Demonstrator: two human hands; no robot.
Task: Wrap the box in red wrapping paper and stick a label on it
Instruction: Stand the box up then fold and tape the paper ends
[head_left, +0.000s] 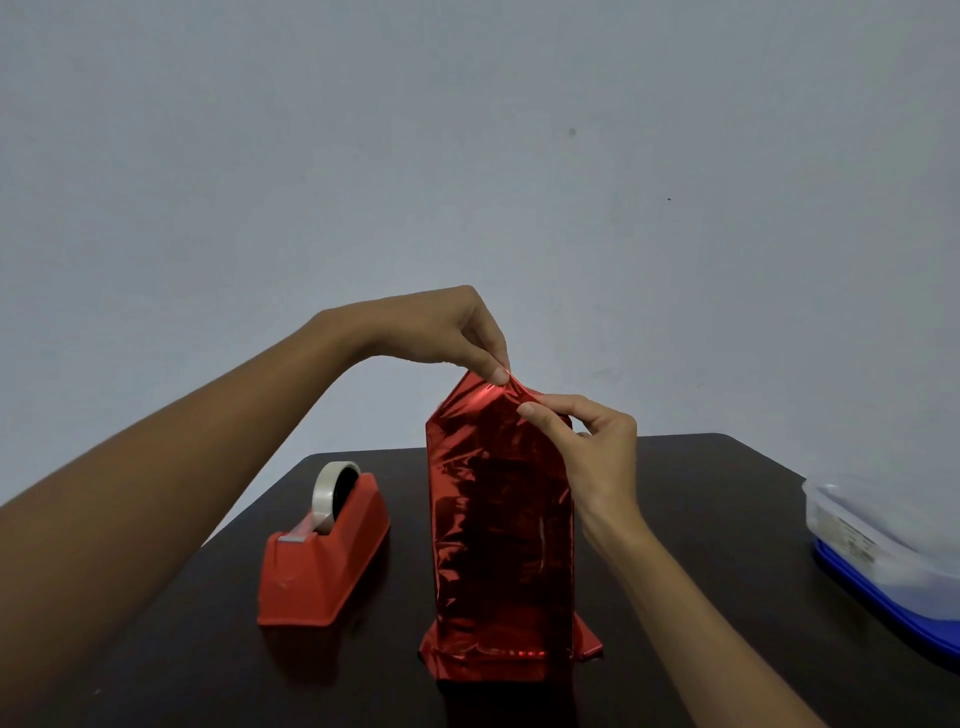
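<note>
A tall box wrapped in shiny red paper (501, 530) stands upright on end at the middle of the dark table (701, 493). The paper at its top is gathered into a peak, and loose paper flares out at the bottom. My left hand (452, 332) pinches the peak of the paper from above between thumb and fingertips. My right hand (587, 447) pinches the paper fold on the top right edge. The box itself is hidden under the paper. No label is in view.
A red tape dispenser (324, 556) with a roll of clear tape (330, 491) sits on the table left of the box. At the right edge stands a clear plastic container (883, 535) on a blue lid. A plain grey wall lies behind.
</note>
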